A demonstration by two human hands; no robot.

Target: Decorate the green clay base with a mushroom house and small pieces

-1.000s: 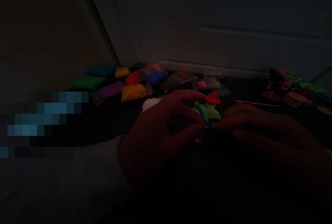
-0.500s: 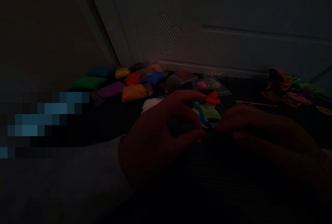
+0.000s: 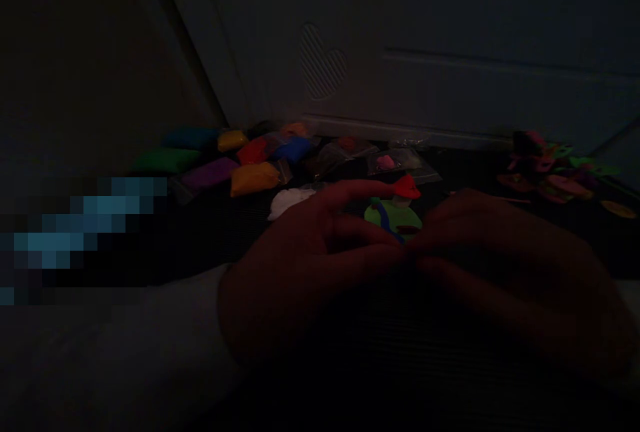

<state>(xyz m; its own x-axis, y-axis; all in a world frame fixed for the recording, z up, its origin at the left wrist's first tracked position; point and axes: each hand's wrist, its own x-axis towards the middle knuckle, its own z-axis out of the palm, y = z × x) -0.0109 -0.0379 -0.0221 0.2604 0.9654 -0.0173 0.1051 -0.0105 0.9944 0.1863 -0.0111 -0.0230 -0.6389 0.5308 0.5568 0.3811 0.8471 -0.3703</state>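
In dim light, a flat green clay base sits just beyond my fingertips. A blue clay strip winds across it, and a small brown clay piece lies at its right. On its far side stands a clay mushroom with a red cap and pale stem. My left hand has thumb and a finger pinched at the base's near edge, while another finger reaches toward the red cap. My right hand brings its closed fingertips against the left ones. Whatever lies between the fingertips is too dark to see.
Bags of coloured clay, among them an orange one and a purple one, lie behind on the left. White clay is beside my left hand. Colourful clay pieces pile at the right, before a pale panel with a heart.
My left thumb has moved right, and the fingertips of both hands have come together. The tiny red-and-white piece near my left thumb is now hidden. The view has shifted slightly.
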